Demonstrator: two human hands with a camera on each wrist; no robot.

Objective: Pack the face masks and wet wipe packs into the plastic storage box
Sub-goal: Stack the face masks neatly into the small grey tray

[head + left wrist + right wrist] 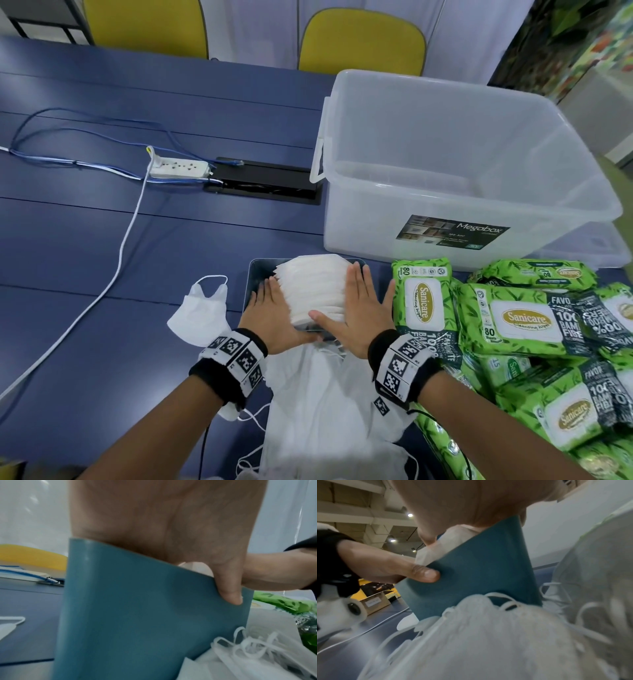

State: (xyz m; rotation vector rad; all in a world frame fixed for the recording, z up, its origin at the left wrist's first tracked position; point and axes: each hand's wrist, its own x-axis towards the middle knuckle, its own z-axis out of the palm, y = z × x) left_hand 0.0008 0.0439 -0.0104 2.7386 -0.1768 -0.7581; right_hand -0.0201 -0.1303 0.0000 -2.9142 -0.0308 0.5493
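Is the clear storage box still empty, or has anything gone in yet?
Empty. The head view shows nothing through the clear storage box walls; the wet wipe packs lie outside it.

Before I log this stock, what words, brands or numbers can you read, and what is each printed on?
"Megabox" on the dark label of the clear storage box; its smaller lines are too small to read.
"Sanicare" with "Cleansing Wipes" on the upright wipe pack.
"80 Sheets" on that pack's corner.
"Sanicare" on the flat wipe pack.
"100" on its dark band; the rest is blurred.
Wrist views: none.
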